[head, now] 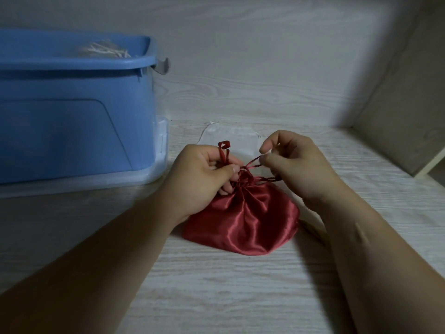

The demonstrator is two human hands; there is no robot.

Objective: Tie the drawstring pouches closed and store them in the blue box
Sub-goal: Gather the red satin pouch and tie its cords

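Counter (216, 297): pale surface with grey-white wood grain, dimly lit; it carries the red pouch and runs out from it towards the camera and to both sides. Two bare forearms cross it to reach the pouch.
Red pouch (243, 220): shiny satin, lying on the counter, its mouth gathered into tight pleats at the far end.
Left hand (202, 179): at the pouch's left shoulder, fingers curled, thumb and fingertips pinching the gathered neck together with one end of the cord.
Drawstring (224, 150): red cord; one folded end stands up out of the left hand's grip, thin strands run from the pouch's neck to the right.
Right hand (293, 165): just right of the pouch's neck, thumb and forefinger pinching those strands, the other fingers curled.
White pouch (231, 138): flat and pale, lying on the counter directly behind the red pouch, partly hidden by the hands.
Blue box (72, 116): left of the red pouch and farther back, open-topped plastic.
Clear tray (161, 141): under the blue box, on its side nearest the red pouch.
White cords (106, 50): show over the box's rim.
Grey clip (163, 66): on the box's corner above the tray.
Back wall (265, 56): same pale wood grain, rising behind the red pouch.
Side panel (397, 116): duller board, far right of the pouch, meeting the back wall in shadow.
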